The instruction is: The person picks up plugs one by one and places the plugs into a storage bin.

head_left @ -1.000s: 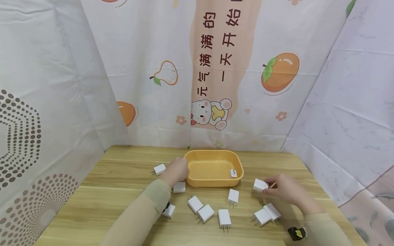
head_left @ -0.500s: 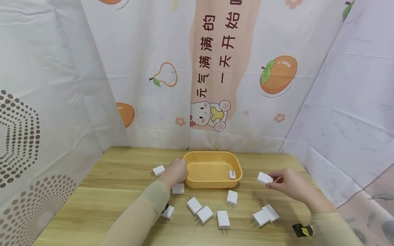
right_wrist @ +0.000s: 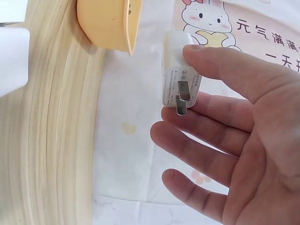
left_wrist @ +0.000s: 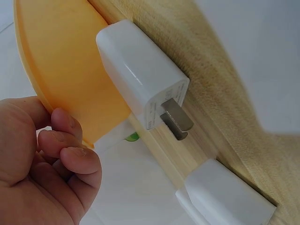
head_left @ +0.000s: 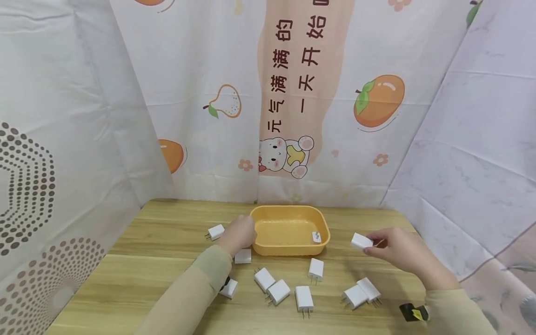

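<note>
My left hand (head_left: 241, 231) grips the left rim of a yellow-orange plastic basket (head_left: 289, 250), thumb and fingertips pinching its edge in the left wrist view. One white charger plug (head_left: 317, 237) lies inside at the basket's right end, prongs up. To the right of the basket, above the table, my right hand (head_left: 398, 249) holds another white charger plug (head_left: 361, 240). The right wrist view shows the thumb and a finger pinching that plug (right_wrist: 174, 86), with its two flat metal prongs toward the camera and the other fingers spread loosely.
On the wooden table (head_left: 159, 279) lie several more white charger plugs, such as one in front of the basket (head_left: 316, 268), an adjoining pair (head_left: 355, 296) at the right and one (head_left: 216, 231) behind my left wrist. Printed curtains (head_left: 209, 153) hang around the table.
My right hand has lifted the charger plug slightly up from the table and moved a little right. The left hand keeps its hold on the basket.
</note>
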Tool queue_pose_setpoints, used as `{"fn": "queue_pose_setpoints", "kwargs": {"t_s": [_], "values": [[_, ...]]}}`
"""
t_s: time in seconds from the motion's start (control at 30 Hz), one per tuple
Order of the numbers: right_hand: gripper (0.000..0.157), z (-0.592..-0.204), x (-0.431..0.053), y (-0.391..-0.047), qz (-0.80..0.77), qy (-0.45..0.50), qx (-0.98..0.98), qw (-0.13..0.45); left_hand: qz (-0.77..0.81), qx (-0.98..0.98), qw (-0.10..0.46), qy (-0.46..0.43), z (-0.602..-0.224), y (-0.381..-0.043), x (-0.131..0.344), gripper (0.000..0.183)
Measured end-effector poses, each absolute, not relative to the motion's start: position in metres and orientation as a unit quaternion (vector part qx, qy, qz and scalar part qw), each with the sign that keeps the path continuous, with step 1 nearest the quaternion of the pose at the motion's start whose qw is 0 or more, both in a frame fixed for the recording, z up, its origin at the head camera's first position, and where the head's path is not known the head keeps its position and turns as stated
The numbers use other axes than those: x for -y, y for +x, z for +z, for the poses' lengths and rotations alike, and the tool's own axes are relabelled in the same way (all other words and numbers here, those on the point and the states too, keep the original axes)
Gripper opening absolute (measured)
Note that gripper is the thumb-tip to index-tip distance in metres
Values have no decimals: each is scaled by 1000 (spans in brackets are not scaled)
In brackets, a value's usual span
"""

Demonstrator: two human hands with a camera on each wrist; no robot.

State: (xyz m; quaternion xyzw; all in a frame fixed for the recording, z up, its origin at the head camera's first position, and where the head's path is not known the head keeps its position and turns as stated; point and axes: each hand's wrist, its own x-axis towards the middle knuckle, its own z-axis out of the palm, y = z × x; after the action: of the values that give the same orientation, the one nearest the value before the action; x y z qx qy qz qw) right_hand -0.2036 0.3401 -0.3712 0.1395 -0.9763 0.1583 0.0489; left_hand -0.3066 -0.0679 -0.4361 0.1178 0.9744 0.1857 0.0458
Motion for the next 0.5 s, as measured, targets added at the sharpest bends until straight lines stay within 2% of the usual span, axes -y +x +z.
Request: {"fn": "queue_pose_setpoints", "kwargs": {"t_s": [0.5], "values": [[32, -371, -337, -207, 159, 137, 977, 46, 183, -975, 41, 123, -435, -306, 67, 13]]}}
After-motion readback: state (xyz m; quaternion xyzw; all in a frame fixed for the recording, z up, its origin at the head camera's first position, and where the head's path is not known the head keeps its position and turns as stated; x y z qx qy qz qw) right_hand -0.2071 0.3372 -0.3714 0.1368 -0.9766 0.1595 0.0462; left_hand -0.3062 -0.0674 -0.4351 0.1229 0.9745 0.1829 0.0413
